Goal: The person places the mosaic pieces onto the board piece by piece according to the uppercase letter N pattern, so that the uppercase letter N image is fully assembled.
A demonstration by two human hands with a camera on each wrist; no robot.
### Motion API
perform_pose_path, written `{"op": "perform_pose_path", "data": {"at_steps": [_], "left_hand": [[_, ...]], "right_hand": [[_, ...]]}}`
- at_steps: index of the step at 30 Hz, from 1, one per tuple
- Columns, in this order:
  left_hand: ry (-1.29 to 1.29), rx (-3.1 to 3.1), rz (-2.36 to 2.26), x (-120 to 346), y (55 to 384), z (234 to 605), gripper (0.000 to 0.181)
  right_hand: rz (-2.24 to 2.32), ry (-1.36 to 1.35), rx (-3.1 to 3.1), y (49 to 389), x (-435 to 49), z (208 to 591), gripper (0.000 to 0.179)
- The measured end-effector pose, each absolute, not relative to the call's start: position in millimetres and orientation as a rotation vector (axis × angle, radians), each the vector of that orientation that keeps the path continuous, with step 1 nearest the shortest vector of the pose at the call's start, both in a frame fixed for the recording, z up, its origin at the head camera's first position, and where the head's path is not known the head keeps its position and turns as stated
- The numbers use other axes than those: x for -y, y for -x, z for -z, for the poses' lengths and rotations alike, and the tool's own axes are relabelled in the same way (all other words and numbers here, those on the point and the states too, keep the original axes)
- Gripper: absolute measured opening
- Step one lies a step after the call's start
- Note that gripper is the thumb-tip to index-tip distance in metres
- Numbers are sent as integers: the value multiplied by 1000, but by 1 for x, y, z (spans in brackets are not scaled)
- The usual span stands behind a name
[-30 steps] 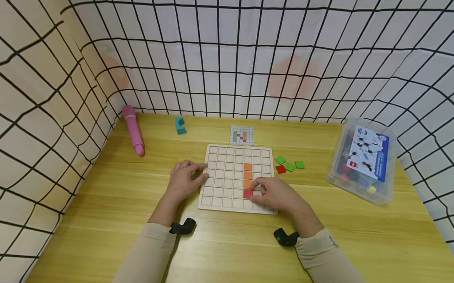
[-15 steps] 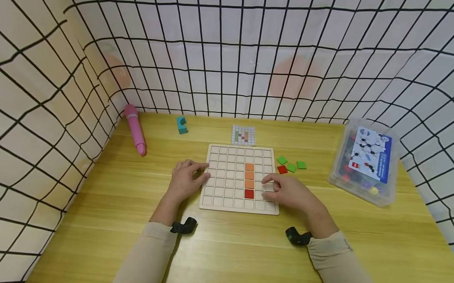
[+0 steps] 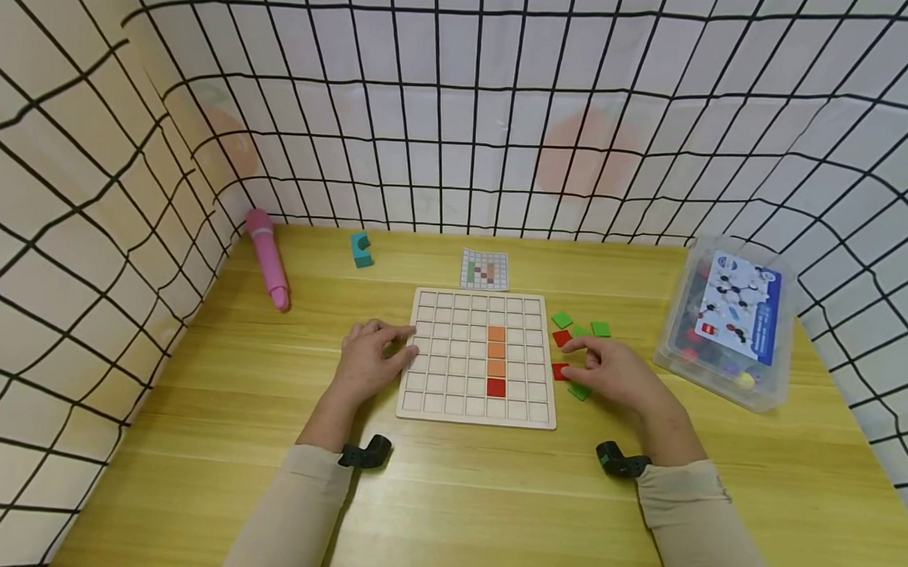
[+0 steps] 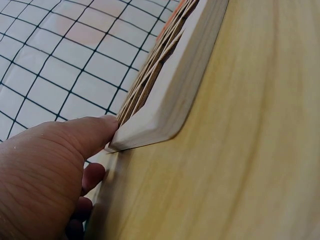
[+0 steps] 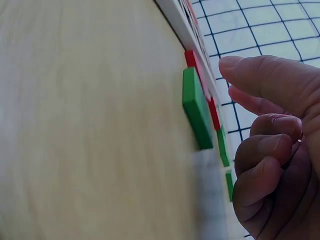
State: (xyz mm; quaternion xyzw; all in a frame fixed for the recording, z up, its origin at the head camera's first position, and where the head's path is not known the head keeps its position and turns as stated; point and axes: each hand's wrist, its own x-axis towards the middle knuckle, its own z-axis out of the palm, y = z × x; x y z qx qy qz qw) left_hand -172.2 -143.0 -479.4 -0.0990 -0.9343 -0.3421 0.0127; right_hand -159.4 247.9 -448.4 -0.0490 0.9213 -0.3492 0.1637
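A wooden grid board point(image 3: 436, 366) lies flat, with a column of orange tiles point(image 3: 496, 350) and a red tile point(image 3: 496, 388) below them. My left hand point(image 3: 369, 354) touches the board's left edge with thumb and index finger; the left wrist view shows the thumb point(image 4: 95, 132) against the rim. Right of the board, my right hand point(image 3: 616, 374) hovers over loose square tiles, thumb and index apart, nothing between them. A loose red tile point(image 3: 559, 371) lies by the thumb, a green tile point(image 3: 579, 391) just below it. Another red tile point(image 3: 562, 338) sits near the index fingertip.
A printed pattern card point(image 3: 484, 270) lies behind the board. At the right stands a clear plastic box point(image 3: 669, 358) with a molecule-picture label. A pink microphone-shaped object point(image 3: 269, 260) and a teal block point(image 3: 361, 250) lie back left. Black wire mesh point(image 3: 474, 142) encloses the table.
My right hand has let go of the red tile at the foot of the orange column and moved right, off the board, to the loose tiles. The left hand has stayed put.
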Motion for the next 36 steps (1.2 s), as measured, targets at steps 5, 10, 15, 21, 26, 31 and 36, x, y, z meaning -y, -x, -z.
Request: {"op": "perform_pose_path", "data": {"at_steps": [5,10,15,21,26,31,36], "left_hand": [[301,2916,1063,143,172,479,38],[293,2932,1048,143,172,480,39],[276,2943,1049,144,173,480,39],[272,2943,1060,145,173,480,39],[267,2946,1062,144,173,480,39],[270,2942,1066,144,173,480,39],[281,2932,1071,143,173,481,38]], "right_hand": [[981,156,-2660,160,-254,453,32],[951,179,-2698,159,-259,455,29],[950,171,-2706,158,-262,454,27],[978,175,-2666,159,-264,454,31],[958,168,-2629,160,-265,456,35],[958,165,-2605,160,-264,458,38],[935,181,-2614,160,-264,459,39]]}}
